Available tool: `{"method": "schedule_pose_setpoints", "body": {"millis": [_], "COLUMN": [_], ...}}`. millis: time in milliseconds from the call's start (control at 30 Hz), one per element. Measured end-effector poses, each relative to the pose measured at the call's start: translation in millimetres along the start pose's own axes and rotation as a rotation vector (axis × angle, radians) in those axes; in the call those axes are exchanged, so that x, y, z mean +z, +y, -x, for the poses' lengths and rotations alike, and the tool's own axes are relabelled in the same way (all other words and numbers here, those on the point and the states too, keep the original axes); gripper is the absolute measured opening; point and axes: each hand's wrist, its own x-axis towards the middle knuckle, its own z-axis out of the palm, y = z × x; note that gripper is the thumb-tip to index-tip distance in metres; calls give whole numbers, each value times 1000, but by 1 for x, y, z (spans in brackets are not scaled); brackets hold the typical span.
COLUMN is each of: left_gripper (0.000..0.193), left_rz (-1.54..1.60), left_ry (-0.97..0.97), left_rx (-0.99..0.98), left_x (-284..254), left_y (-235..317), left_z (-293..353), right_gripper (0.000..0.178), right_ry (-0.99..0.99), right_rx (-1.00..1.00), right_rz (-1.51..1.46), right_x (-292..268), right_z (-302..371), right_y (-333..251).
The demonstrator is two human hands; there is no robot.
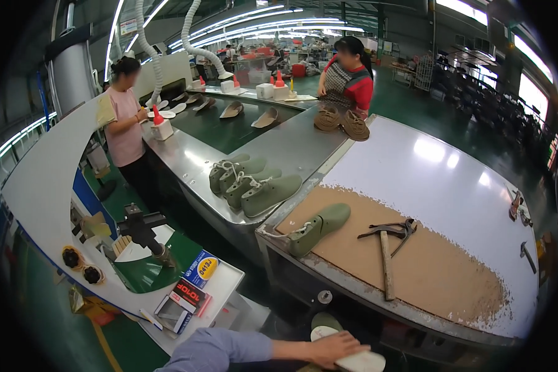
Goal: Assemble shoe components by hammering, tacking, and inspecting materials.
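Observation:
At the bottom edge, my left hand (336, 349) reaches in from the lower left, its fingers closed over the middle of a green shoe last. A pale insole (367, 361) lies along the face of that last, and its green heel end (326, 320) shows behind my hand. My right hand is out of view. On the bench just beyond, another green shoe last (322, 228) with a white cord lies on a brown worn patch. Beside it rest a pair of lasting pincers (398, 230) and a wooden-handled hammer (387, 266).
Several green lasts (271, 193) stand on the metal table's corner. At left are a curved white machine (49, 167) and small boxes (201, 270). Two people work beyond, near a conveyor (242, 127) carrying shoe parts. A small hammer (527, 257) lies at the bench's right edge.

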Motion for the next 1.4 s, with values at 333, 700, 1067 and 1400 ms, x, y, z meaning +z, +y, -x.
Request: {"method": "schedule_pose_setpoints", "body": {"millis": [333, 700, 1067, 1400], "left_gripper": [84, 70, 74, 82], "left_rz": [-348, -323, -386, -374], "left_ry": [-187, 59, -27, -49], "left_rx": [-472, -324, -261, -249], "left_x": [-12, 24, 16, 12], "left_y": [-22, -27, -22, -25], "left_z": [-17, -4, -12, -6], "right_gripper": [68, 41, 58, 76], "right_ry": [416, 586, 87, 84], "right_rx": [-333, -633, -502, -70], "right_rz": [411, 1227, 1879, 482], "right_x": [63, 89, 89, 74], "right_z": [43, 93, 129, 192], "right_y": [3, 23, 105, 27]}}
